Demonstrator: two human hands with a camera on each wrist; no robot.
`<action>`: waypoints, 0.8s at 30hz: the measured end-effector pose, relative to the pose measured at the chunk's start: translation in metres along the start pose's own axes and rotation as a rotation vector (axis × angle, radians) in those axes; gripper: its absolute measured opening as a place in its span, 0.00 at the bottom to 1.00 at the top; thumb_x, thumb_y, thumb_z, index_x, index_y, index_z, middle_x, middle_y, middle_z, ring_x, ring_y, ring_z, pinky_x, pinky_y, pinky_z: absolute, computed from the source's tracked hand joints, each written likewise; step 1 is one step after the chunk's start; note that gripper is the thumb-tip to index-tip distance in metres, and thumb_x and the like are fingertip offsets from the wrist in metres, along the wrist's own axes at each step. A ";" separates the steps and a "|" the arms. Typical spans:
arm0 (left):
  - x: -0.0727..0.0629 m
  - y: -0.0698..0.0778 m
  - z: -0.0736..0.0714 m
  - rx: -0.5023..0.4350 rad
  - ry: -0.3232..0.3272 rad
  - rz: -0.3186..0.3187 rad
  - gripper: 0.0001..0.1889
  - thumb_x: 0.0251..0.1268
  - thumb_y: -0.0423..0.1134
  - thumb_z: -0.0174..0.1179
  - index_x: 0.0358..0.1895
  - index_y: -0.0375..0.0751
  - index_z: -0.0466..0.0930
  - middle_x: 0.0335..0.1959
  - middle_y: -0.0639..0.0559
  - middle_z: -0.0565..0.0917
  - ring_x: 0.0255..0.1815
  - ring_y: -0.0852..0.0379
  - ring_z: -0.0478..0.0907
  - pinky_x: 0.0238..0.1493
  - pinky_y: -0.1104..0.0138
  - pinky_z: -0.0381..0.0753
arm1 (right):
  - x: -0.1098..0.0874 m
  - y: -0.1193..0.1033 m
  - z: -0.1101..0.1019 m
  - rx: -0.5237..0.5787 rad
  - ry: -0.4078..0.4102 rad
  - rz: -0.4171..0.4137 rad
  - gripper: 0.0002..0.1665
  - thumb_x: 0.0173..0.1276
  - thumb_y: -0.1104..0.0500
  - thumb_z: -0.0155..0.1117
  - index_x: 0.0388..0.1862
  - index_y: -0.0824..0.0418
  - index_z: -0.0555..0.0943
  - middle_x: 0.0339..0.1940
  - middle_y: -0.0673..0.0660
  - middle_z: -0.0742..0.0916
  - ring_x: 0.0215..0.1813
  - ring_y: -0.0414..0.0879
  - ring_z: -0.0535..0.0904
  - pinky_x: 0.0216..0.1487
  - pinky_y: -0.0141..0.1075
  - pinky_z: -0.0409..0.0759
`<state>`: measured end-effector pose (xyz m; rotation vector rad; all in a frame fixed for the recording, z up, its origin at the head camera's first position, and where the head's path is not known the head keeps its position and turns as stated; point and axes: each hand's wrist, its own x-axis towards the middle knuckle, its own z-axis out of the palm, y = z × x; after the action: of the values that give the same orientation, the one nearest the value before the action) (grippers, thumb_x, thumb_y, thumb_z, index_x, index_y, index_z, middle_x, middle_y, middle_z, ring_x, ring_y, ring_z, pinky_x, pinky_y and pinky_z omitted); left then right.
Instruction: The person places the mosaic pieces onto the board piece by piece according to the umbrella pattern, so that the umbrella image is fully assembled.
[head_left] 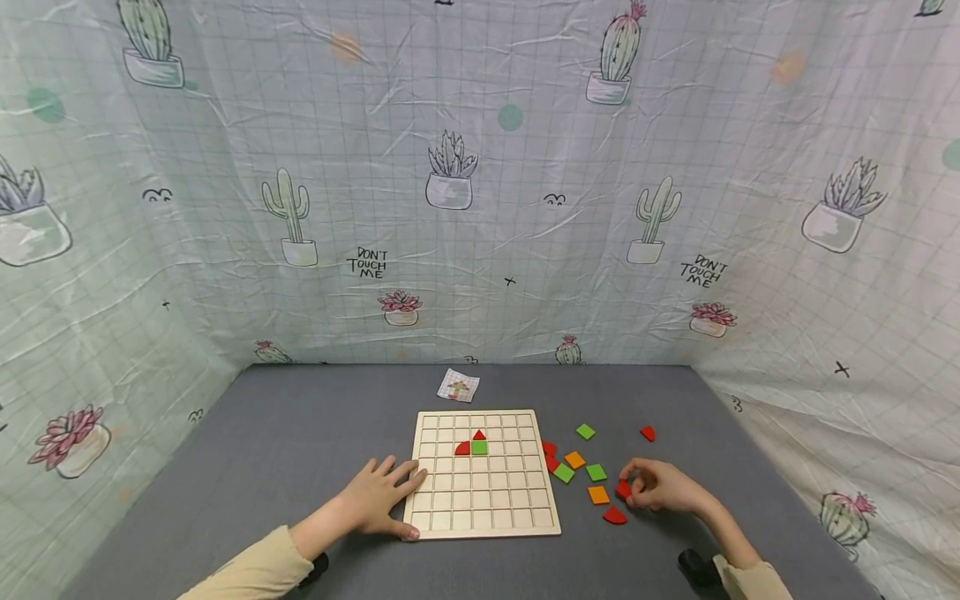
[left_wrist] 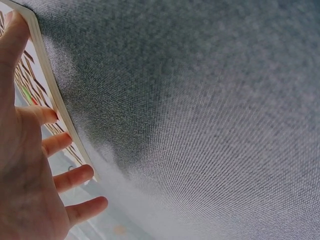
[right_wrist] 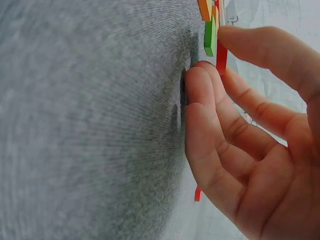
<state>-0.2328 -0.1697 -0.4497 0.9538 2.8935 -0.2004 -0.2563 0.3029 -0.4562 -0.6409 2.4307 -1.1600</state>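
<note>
Left hand (head_left: 377, 497): fingers spread, at rest on left edge of gridded board (head_left: 480, 497). Right hand (head_left: 663, 486): thumb and fingers pinch red piece (head_left: 623, 490), right of board, near orange tile (head_left: 598, 495). Piece, I judge: light, stiff, smoothish; best held by opposite edges. Beyond board: printed card (head_left: 458, 386).

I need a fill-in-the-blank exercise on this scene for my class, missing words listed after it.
1. The left hand rests on the ___ edge of the wooden grid board.
2. The right hand pinches a ___ piece.
3. On the board, a red ___ sits directly beyond the green square.
4. Two loose orange squares lie to the ___ of the board.

Missing words: left; red; triangle; right.
</note>
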 end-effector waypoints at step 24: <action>0.000 0.001 0.000 0.022 0.010 0.005 0.47 0.44 0.73 0.48 0.66 0.48 0.59 0.64 0.47 0.64 0.61 0.43 0.62 0.56 0.46 0.61 | 0.030 -0.011 0.001 -0.005 0.028 -0.033 0.22 0.59 0.59 0.62 0.49 0.68 0.71 0.25 0.56 0.81 0.21 0.39 0.73 0.23 0.36 0.75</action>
<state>-0.2322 -0.1694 -0.4499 0.9676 2.9041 -0.2279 -0.2775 0.2798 -0.4523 -0.6734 2.4560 -1.1834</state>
